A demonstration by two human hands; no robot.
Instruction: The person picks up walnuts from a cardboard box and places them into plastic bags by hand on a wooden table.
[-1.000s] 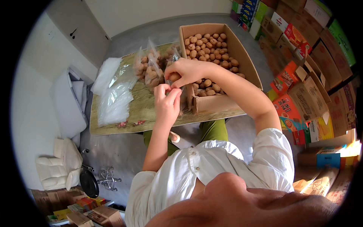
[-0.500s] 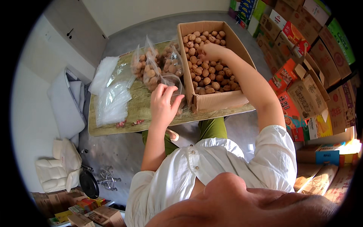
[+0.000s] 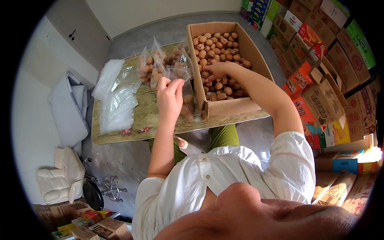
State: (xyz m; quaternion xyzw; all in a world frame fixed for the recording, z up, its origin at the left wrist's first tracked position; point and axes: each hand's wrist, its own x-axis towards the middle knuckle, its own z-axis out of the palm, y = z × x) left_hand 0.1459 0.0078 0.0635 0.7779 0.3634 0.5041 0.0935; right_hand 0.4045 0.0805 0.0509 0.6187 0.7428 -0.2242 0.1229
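Observation:
My left hand (image 3: 170, 96) pinches the rim of a clear plastic bag (image 3: 178, 72) on the near side of the table. Some walnuts (image 3: 187, 107) show through the film at its bottom. Inside an open cardboard box (image 3: 230, 107), at its left side, my right hand (image 3: 216, 71) reaches down to the loose walnuts (image 3: 222, 48). The fingers of this hand are bent and apart, touching the nuts; their tips are partly hidden among them. Several filled bags of walnuts (image 3: 148, 69) stand upright left of the box.
Flat stacks of clear empty bags (image 3: 118, 110) lie on the left of the green-patterned table (image 3: 152, 120). A white chair (image 3: 60, 180) and a folded grey mat (image 3: 72, 112) are on the left. Stacked cartons (image 3: 324, 100) line the right wall.
My right hand has moved nearer within the box, down onto the walnuts. My left hand has shifted slightly, still pinching the bag, whose mouth looks wider.

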